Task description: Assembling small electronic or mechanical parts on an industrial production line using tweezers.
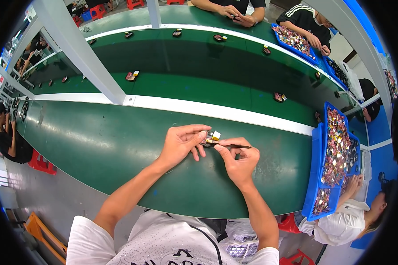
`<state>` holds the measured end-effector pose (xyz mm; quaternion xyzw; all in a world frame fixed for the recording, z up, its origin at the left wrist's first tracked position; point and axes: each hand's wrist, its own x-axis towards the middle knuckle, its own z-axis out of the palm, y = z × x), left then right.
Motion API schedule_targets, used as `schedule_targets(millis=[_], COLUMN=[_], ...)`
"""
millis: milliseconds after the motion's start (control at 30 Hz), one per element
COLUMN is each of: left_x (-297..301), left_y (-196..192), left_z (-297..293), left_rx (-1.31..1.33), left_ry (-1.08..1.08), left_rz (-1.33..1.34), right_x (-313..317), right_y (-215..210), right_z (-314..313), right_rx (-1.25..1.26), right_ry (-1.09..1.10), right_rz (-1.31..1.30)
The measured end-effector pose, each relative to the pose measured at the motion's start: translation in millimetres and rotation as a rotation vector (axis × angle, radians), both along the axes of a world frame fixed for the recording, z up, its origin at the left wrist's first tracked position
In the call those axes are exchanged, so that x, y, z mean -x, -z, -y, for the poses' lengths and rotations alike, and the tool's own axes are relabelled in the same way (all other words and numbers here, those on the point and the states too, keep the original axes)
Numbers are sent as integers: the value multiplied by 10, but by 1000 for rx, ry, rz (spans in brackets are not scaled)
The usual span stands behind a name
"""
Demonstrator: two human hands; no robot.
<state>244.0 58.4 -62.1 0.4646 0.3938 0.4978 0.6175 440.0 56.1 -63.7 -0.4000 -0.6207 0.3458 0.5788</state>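
My left hand (181, 143) pinches a small electronic part (211, 138) with a yellow and white tab, held just above the green work surface (97, 141). Beside it, my right hand (238, 161) grips dark tweezers (234, 146) whose tip points left and touches the part. Both hands meet over the near strip of the green table, fingers close together.
A green conveyor belt (185, 70) beyond the white rail carries several small parts, such as one part (132, 76). Blue trays (316, 172) of small components stand at the right. Other people sit around: one at right (353, 216), some at the far side, some at left.
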Motion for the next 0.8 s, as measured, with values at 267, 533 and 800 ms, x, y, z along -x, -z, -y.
schedule_targets(millis=[267, 533, 800], left_x=[-9, 16, 5], left_y=[-14, -22, -3], left_z=[23, -1, 11], left_rx=[-20, -16, -6], left_ry=[-30, -71, -63], left_rz=[-44, -32, -26], right_x=[-28, 16, 25], right_y=[15, -47, -21], right_z=[-7, 14, 16], right_rx=[123, 48, -64], right_ry=[-66, -19, 1], right_rz=[-72, -6, 87])
